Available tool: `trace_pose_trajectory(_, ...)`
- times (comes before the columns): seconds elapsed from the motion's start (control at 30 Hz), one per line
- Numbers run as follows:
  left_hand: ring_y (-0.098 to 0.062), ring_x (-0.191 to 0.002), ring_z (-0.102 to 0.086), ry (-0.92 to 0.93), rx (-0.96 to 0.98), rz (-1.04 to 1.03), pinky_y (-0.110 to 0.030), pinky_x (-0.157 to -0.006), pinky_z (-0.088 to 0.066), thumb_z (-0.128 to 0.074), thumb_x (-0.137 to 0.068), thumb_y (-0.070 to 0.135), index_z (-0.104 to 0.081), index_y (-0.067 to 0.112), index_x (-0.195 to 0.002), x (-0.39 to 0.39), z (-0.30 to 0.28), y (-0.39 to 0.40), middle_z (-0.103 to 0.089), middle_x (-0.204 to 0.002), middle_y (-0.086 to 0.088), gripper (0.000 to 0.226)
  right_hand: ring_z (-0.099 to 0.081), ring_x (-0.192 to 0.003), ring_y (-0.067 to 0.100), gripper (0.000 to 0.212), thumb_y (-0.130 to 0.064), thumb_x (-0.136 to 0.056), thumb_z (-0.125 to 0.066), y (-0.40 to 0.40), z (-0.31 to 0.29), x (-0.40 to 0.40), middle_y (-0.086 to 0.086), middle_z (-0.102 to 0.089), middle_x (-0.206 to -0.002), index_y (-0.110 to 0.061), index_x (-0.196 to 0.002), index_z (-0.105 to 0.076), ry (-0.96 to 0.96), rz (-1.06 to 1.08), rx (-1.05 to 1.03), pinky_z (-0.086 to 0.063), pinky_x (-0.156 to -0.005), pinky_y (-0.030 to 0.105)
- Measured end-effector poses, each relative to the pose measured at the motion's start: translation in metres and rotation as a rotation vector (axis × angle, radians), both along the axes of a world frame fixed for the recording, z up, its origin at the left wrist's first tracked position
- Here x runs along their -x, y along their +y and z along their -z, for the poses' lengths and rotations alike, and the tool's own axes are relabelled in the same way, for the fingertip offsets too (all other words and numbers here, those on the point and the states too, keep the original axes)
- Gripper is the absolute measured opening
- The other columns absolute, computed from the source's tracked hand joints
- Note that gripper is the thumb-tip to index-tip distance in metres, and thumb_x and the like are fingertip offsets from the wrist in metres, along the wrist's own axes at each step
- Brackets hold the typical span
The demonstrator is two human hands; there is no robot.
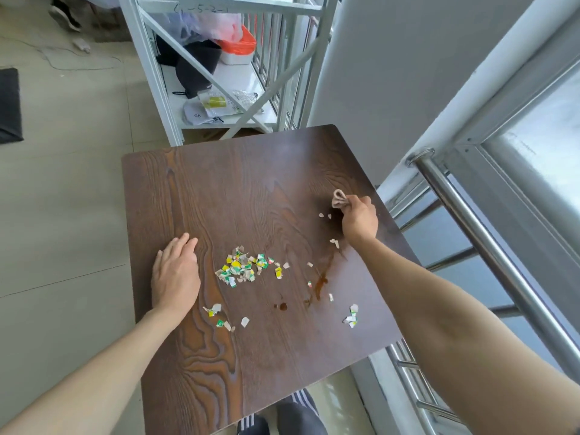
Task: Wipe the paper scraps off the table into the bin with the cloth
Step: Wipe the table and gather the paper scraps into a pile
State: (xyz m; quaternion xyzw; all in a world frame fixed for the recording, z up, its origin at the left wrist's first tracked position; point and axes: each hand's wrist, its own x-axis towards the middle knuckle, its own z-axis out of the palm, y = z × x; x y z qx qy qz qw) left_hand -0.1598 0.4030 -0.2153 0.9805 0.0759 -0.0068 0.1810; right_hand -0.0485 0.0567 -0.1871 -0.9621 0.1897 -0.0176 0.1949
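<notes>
Scraps point(243, 267) of torn paper lie heaped near the middle of the dark wooden table point(238, 189), with strays toward the near and right sides among brown stains point(320, 282). Left hand point(175, 274) rests flat on the table just left of the heap, fingers extended and holding nothing. Right hand point(359, 219), near the right edge, is fisted around a bunched beige cloth point(339, 199) that protrudes from its fingers.

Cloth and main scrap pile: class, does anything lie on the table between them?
Only loose paper scraps and a brown spill lie between the cloth, bunched in the right hand, and the main pile. Nothing solid blocks a sweep. The left hand rests beyond the pile. No bin is visible.
</notes>
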Motion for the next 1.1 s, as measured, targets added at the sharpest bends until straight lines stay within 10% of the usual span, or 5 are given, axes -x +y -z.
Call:
trace_pose_trajectory(0.5, -0.024, -0.136, -0.036, 0.084, 0.034, 0.246, -0.041, -0.109, -0.035, -0.030, -0.102, 0.015, -0.046, 0.011, -0.139, -0.061, -0.029, -0.051, -0.037, -0.151, -0.003, 0.041, -0.055, -0.096, 0.031, 0.031, -0.001, -0.082, -0.051, 0.086, 0.006, 0.063, 0.011, -0.059, -0.097, -0.013, -0.107, -0.065, -0.038, -0.428, -0.197, -0.040, -0.073, 0.033)
trace_pose_trajectory(0.83, -0.023, -0.139, -0.032, 0.070, 0.040, 0.249, -0.037, -0.114, -0.028, -0.037, -0.100, 0.019, -0.049, 0.010, -0.137, -0.071, -0.015, -0.096, -0.040, -0.150, -0.005, 0.040, -0.052, -0.109, 0.039, 0.036, -0.008, -0.091, -0.039, -0.075, -0.011, 0.042, 0.018, -0.055, -0.115, -0.010, -0.121, -0.061, -0.093, 0.079, 0.057, -0.047, -0.086, 0.044)
trace_pose_trajectory(1.1, -0.023, -0.144, -0.025, 0.039, 0.075, 0.256, -0.035, -0.118, -0.021, -0.036, -0.099, 0.010, -0.044, 0.009, -0.141, -0.070, 0.000, -0.095, -0.035, -0.153, -0.006, 0.043, -0.052, -0.096, 0.034, 0.036, 0.001, -0.082, -0.043, -0.012, 0.015, 0.069, 0.013, -0.057, -0.105, -0.008, -0.112, -0.061, -0.097, 0.051, -0.065, -0.041, -0.072, 0.037)
